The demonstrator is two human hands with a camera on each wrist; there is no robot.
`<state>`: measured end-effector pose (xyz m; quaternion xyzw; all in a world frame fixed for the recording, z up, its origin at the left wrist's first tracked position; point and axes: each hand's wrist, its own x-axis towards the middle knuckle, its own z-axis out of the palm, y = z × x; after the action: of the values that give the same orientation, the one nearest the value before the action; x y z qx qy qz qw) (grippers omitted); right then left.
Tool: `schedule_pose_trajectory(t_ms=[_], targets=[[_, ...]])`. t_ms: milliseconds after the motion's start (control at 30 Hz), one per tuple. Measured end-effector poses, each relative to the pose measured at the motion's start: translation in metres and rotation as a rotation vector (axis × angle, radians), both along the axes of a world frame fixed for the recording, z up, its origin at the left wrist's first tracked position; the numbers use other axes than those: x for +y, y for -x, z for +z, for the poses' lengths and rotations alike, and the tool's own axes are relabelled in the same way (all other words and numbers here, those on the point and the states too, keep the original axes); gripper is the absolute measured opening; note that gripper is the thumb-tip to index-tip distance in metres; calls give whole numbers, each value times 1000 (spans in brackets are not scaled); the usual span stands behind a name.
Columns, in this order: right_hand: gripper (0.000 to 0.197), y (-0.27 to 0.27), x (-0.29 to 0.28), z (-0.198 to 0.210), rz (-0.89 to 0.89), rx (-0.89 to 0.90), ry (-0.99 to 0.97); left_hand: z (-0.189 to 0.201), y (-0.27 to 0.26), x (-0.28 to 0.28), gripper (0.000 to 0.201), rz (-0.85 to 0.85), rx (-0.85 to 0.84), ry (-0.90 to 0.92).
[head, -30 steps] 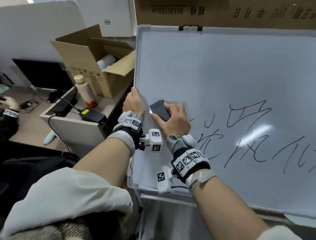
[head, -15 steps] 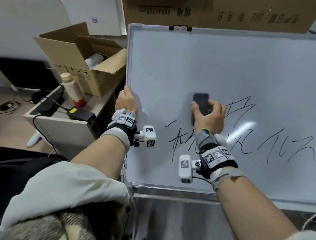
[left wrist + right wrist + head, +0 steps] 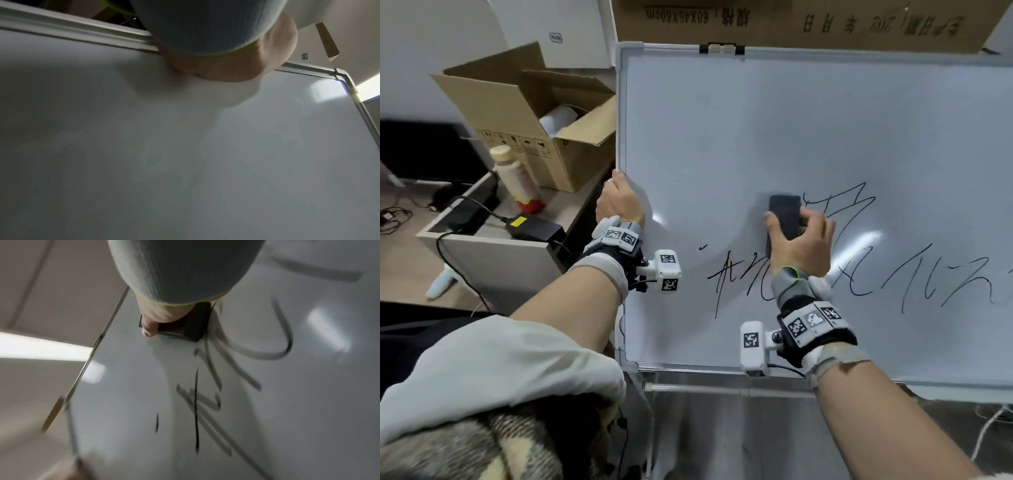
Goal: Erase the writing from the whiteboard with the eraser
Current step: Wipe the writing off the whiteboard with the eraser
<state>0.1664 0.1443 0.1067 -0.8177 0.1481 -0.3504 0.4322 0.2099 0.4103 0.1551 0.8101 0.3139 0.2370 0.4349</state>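
Note:
A white whiteboard (image 3: 791,130) stands upright with black writing (image 3: 914,284) across its lower half. My right hand (image 3: 799,240) grips a dark rectangular eraser (image 3: 784,214) and presses it flat on the board, just left of the upper strokes. In the right wrist view the eraser (image 3: 185,327) lies under my thumb with blurred strokes (image 3: 207,402) below it. My left hand (image 3: 619,202) holds the board's left frame edge, fingers wrapped behind it. The left wrist view shows only the palm heel (image 3: 226,65) against the bare whiteboard (image 3: 185,154).
Left of the board stands a low cabinet (image 3: 493,253) with an open cardboard box (image 3: 527,113), a bottle with a red base (image 3: 517,178) and a black power adapter (image 3: 534,228) with cables. A large cardboard sheet (image 3: 791,24) rises behind the board. The board's metal stand (image 3: 722,387) is below.
My right hand has carried the eraser from the board's left edge rightward to the middle, then slightly back left. The left hand has kept its hold on the frame. The head view shifted left.

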Motion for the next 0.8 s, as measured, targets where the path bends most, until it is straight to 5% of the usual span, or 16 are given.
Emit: schedule_pose_trajectory(t_ms=[133, 367, 500, 667, 800], targets=[[56, -1, -7, 2, 4, 0, -45, -1, -3, -3, 58, -13, -4, 16], [53, 15, 113, -16, 342, -9, 135, -1, -2, 16, 55, -11, -25, 37], [54, 18, 135, -23, 388, -54, 193, 1, 0, 21, 56, -4, -14, 26], [54, 19, 105, -21, 332, -75, 197, -3, -2, 13, 57, -2, 5, 7], [57, 3, 27, 2, 80, -49, 85, -4, -3, -3, 60, 43, 38, -22]])
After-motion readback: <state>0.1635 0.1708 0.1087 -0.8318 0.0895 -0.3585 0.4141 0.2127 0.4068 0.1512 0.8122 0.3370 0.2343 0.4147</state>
